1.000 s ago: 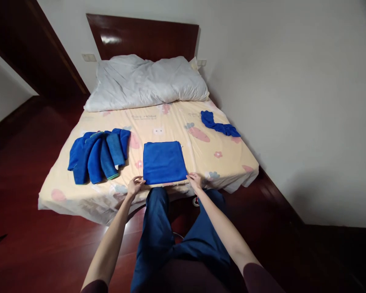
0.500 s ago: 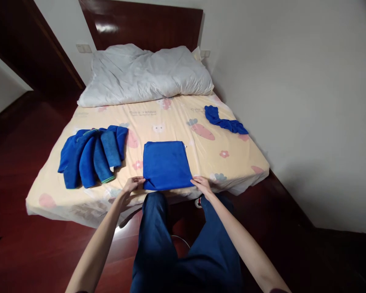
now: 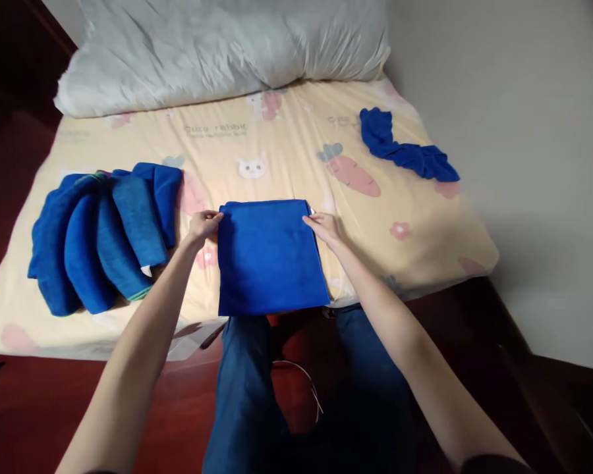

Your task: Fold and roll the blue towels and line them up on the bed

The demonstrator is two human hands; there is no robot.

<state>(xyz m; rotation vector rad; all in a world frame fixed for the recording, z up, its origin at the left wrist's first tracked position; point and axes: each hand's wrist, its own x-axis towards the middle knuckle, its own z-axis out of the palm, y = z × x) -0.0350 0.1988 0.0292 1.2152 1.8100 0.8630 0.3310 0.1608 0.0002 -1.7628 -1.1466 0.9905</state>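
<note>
A blue towel (image 3: 271,263), folded into a near square, lies flat at the front edge of the bed. My left hand (image 3: 206,226) pinches its far left corner, and my right hand (image 3: 322,226) has fingers closed on its far right edge. To the left, several rolled or folded blue towels (image 3: 106,237) lie side by side, some with green edging and one with a white tag. A crumpled blue cloth (image 3: 408,150) rests apart at the right side of the bed.
The bed (image 3: 286,151) wears a cream sheet printed with carrots and rabbits. A bulky white quilt (image 3: 217,52) lies across its far end. A plain wall (image 3: 514,131) runs along the right. A white cable (image 3: 301,372) lies on the dark red floor between my legs.
My hands have moved from the towel's near corners to its far corners. The view has come closer and tilted down, and the headboard is out of sight.
</note>
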